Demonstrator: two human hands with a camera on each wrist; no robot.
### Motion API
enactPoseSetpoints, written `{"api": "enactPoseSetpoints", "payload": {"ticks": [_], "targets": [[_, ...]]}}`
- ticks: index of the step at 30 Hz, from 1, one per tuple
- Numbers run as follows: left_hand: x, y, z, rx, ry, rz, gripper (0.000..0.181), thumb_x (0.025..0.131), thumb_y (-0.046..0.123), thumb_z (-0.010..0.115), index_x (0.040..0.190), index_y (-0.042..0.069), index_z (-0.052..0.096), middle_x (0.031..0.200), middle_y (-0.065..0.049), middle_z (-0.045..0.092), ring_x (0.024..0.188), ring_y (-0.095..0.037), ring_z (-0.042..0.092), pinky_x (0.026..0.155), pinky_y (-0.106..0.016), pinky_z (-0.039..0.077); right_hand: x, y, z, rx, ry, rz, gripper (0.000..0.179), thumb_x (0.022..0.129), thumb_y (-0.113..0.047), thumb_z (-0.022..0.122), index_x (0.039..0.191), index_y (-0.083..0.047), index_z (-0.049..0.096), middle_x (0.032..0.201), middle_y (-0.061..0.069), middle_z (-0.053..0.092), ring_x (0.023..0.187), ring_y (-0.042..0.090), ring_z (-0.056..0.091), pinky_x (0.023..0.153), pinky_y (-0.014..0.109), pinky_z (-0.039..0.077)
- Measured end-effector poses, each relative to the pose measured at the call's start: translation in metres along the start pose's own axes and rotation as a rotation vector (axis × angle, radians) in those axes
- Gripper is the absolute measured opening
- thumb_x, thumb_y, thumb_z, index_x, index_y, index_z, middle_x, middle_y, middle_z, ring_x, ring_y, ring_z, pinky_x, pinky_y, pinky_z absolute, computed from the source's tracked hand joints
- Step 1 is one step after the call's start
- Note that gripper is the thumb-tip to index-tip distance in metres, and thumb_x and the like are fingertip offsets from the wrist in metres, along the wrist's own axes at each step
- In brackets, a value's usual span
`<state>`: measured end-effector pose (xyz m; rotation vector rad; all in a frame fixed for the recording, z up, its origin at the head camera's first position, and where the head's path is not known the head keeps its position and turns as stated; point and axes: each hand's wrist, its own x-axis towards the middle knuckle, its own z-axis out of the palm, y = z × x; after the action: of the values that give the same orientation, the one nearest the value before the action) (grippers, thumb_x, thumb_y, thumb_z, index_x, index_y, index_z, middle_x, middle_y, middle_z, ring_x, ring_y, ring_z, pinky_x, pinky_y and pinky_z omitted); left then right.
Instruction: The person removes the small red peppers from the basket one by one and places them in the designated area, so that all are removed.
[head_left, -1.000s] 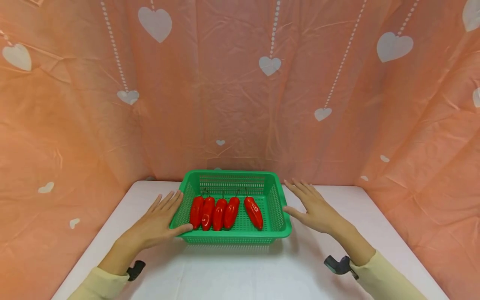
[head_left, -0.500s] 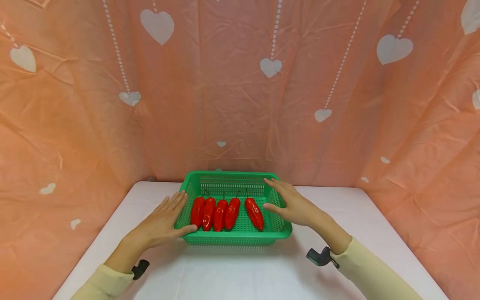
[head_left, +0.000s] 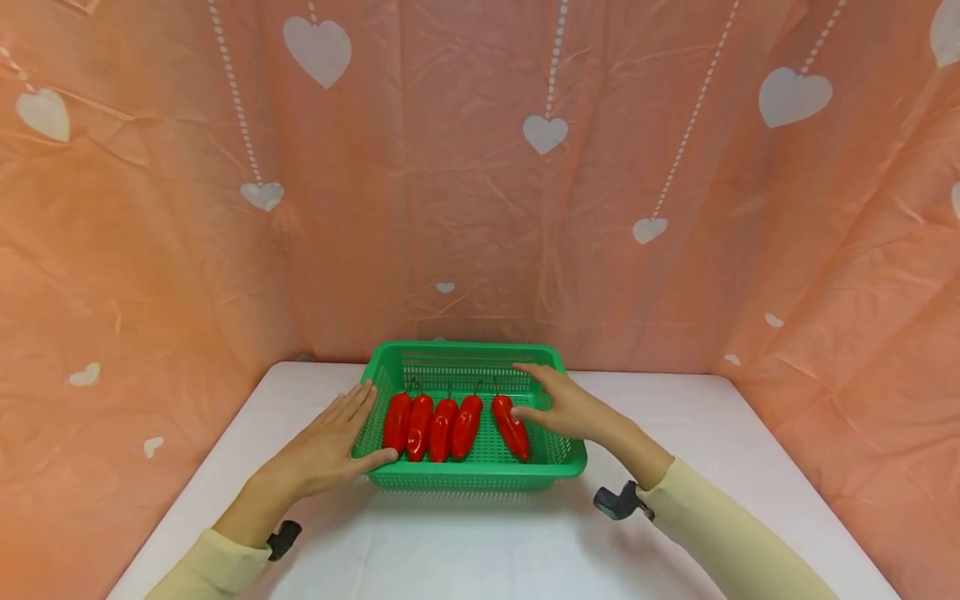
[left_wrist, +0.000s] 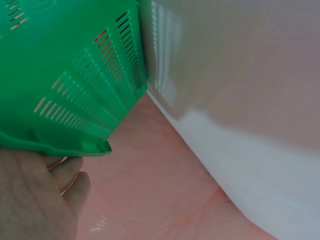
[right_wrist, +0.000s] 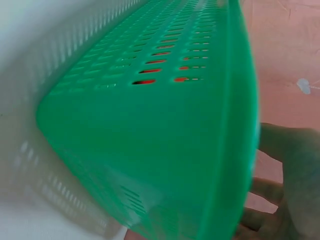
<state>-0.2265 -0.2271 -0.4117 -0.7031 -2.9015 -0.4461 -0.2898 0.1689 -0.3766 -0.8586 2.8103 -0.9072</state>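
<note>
A green plastic basket (head_left: 480, 469) with slotted walls stands on the table, holding several red chili peppers (head_left: 442, 431). Most of them lie side by side in its left half, stems toward the back. One chili pepper (head_left: 513, 440) lies apart, tilted, on the right. My left hand (head_left: 318, 450) rests on the basket's left rim, fingers straight and thumb at the front corner. The left wrist view shows this hand (left_wrist: 37, 195) under the rim's edge. Over the basket's right side is my right hand (head_left: 562, 407), fingers extended, thumb overlapping the separate pepper and nothing held.
The table has a white cover (head_left: 450, 550). An orange-pink cloth (head_left: 480, 208) with white hearts hangs around its back and sides. Dark wrist cameras (head_left: 618, 502) are strapped to both forearms.
My right hand has moved left from outside the basket's right rim to above the separate chili pepper. The left hand stays at the left rim, shifting slightly right. The peppers have not moved.
</note>
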Motion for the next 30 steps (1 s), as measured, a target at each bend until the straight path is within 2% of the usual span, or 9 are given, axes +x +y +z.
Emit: {"api": "enactPoseSetpoints", "payload": {"ticks": [4,12,20,30], "targets": [[0.0,0.0,0.001,0.012,0.009,0.004,0.105,0.1,0.069,0.059,0.165,-0.009,0.029,0.174,-0.026,0.026,0.162,-0.045,0.022,0.131,-0.059,0.022,0.008,0.001,0.004,0.0,-0.008,-0.002,0.079,0.1,-0.035,0.078,0.163,-0.004,0.042,0.161,0.024,0.048,0.141,0.047,0.053,0.113,0.064,0.049],[-0.001,0.001,0.003,0.016,0.016,0.005,0.105,0.101,0.07,0.058,0.165,-0.008,0.029,0.175,-0.024,0.025,0.162,-0.044,0.022,0.131,-0.058,0.023,0.018,-0.002,0.013,0.014,-0.002,-0.027,0.072,0.099,-0.027,0.08,0.157,0.002,0.048,0.154,0.025,0.055,0.132,0.047,0.059,0.108,0.058,0.054],[-0.001,0.0,0.007,0.012,0.018,0.002,0.105,0.101,0.071,0.056,0.165,-0.008,0.029,0.175,-0.024,0.024,0.162,-0.044,0.021,0.131,-0.059,0.022,0.022,0.001,0.021,0.056,-0.029,-0.007,0.068,0.099,-0.02,0.08,0.155,0.005,0.05,0.154,0.027,0.054,0.133,0.048,0.059,0.109,0.058,0.054],[-0.001,0.0,0.007,0.003,0.012,-0.013,0.106,0.101,0.071,0.056,0.166,-0.008,0.028,0.175,-0.024,0.023,0.163,-0.043,0.019,0.131,-0.059,0.021,0.035,0.006,0.026,0.012,-0.04,0.038,0.066,0.098,-0.018,0.081,0.153,0.004,0.052,0.149,0.026,0.059,0.133,0.045,0.06,0.105,0.053,0.058]]}}
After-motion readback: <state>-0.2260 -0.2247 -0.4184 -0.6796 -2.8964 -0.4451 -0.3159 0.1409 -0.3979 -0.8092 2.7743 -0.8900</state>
